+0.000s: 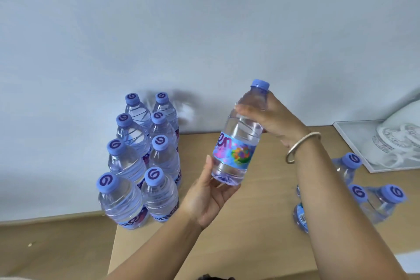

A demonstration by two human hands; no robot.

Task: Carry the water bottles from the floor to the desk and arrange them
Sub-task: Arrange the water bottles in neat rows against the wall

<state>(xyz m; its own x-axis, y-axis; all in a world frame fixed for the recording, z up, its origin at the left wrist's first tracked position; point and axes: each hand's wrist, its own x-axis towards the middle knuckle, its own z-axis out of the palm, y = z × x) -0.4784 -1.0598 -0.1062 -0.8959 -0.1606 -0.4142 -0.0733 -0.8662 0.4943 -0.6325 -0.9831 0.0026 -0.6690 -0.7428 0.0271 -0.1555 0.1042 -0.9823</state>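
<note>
Over the middle of the light wooden desk [268,223], a clear plastic water bottle with a blue cap and colourful label [238,136] is up in the air, tilted a bit so the cap leans right, and it's full of clear water. The left hand [208,198] has it from below, fingers curled under the base and thumb up along the side just beneath the label. The right hand [268,118], with a thin silver bangle [301,146] on the wrist, grips the shoulder right under the cap, fingers wrapped across the front. Along the desk's left edge there's a group of eight upright bottles of the same kind [142,157], two rows of four, all capped and full, running back to the pale wall [159,29]. Near the right edge, three more capped bottles [368,195] sit partly behind the right forearm, close to a white framed picture [375,145] lying at the back right corner.
</note>
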